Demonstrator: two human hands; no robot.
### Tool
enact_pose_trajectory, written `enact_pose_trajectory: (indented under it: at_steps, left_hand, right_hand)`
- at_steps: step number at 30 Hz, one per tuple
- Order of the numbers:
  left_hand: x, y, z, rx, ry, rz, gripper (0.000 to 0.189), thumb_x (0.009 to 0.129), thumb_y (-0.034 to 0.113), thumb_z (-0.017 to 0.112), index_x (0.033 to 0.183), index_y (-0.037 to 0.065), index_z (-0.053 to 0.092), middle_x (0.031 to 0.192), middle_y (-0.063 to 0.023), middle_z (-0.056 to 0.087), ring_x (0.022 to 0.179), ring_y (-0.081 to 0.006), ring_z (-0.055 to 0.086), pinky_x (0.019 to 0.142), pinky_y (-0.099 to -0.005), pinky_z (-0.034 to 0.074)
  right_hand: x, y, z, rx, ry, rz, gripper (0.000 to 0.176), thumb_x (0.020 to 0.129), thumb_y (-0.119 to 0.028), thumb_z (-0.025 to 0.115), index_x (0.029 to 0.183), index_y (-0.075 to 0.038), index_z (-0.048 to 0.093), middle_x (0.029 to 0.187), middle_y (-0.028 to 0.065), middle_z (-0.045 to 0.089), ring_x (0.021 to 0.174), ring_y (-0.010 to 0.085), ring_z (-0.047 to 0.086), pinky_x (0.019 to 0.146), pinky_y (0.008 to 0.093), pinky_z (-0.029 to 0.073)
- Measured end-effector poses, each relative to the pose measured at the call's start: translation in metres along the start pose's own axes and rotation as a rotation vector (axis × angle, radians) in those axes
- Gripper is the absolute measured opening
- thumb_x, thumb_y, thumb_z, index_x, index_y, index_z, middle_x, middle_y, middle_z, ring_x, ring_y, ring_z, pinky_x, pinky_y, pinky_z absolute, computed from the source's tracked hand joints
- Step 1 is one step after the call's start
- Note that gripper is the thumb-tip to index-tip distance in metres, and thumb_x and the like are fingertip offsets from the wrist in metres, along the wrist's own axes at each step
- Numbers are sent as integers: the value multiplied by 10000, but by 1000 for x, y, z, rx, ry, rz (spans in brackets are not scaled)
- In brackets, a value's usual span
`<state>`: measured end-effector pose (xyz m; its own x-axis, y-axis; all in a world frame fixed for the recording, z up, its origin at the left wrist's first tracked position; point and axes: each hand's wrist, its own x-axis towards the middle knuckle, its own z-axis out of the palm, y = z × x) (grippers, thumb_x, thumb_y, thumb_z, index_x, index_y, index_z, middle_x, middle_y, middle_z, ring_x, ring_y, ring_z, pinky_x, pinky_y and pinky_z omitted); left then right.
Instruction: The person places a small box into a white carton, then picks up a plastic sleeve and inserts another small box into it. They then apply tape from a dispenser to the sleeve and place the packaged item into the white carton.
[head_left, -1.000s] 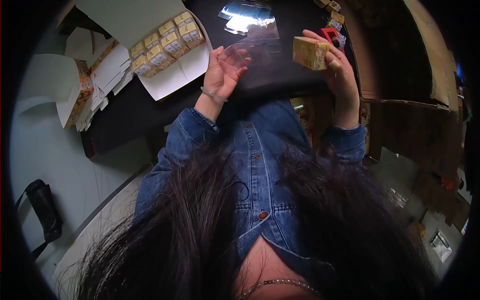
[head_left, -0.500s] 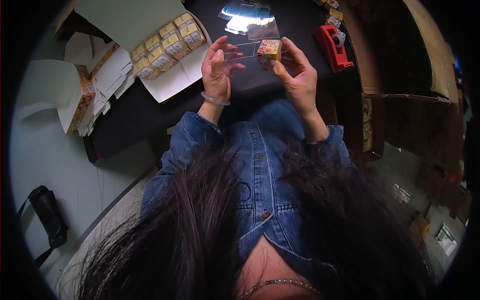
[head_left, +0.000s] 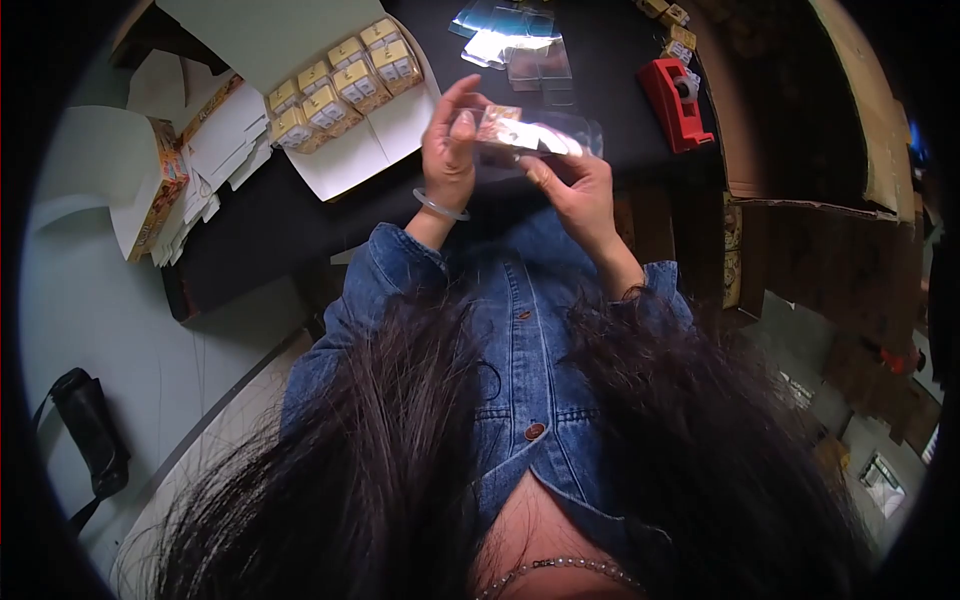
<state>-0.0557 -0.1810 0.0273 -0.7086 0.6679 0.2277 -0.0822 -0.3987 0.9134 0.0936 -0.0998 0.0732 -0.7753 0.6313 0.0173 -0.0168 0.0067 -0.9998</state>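
Note:
A clear plastic box (head_left: 575, 135) is held between both hands above the black table, glare running along its side. At its left end sits a small patterned yellow-and-red carton (head_left: 497, 118), apparently inside the plastic. My left hand (head_left: 453, 145) is closed around that left end, thumb in front and index finger raised. Gripping the right part from below is my right hand (head_left: 578, 190), its thumb on the near side; some of its fingers are hidden behind the plastic.
An open white display box (head_left: 365, 170) with several small yellow-topped cartons (head_left: 350, 80) stands at the left. Flat clear plastic pieces (head_left: 535, 60) lie ahead. A red tape dispenser (head_left: 675, 105) stands right, near a large cardboard box (head_left: 850, 110). Folded white cartons (head_left: 215, 150) are far left.
The small carton has shifted left from my right hand's end to my left hand's end. The plastic box has turned and come slightly lower, and my right hand has moved down and left.

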Motion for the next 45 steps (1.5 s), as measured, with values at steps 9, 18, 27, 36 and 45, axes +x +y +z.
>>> enact_pose_trajectory:
  at_steps: [9,18,27,36,45]
  left_hand:
    - [-14,20,15,-391,-57,-529,577,1002,383,455,1432,6,378,1296,-120,514,1020,-158,597,893,-271,490]
    - [3,-60,-16,335,-76,-88,566,741,22,758,1204,50,434,1183,-96,556,1129,-207,565,1022,-314,419]
    - [4,-67,-8,507,-70,-127,587,764,113,786,1230,35,438,1202,-127,587,1152,-216,578,1019,-316,422]
    - [10,-60,-12,530,-228,-109,553,729,177,799,1193,60,520,1099,-139,649,1058,-302,641,916,-345,490]
    - [10,-62,-16,419,-400,-83,565,722,157,814,1215,71,551,1120,-102,664,1090,-221,634,962,-322,470]
  right_hand:
    - [42,-7,-55,164,-642,330,310,839,-103,719,1124,5,659,997,53,684,911,101,624,840,245,493]
    - [217,1,-107,-558,-126,-125,195,886,-108,655,1064,-28,667,924,23,679,831,99,617,754,249,499]
    - [338,62,-39,-1663,-96,-394,583,743,-406,717,1216,-81,613,1029,146,687,1045,330,599,904,404,479]
    - [209,-33,-69,-291,-911,121,559,848,-220,731,1341,-43,536,1187,88,636,1091,163,601,991,297,461]
    - [74,-18,-53,-893,-555,-315,560,801,-186,746,1330,-151,563,1286,135,562,1120,316,552,980,411,485]
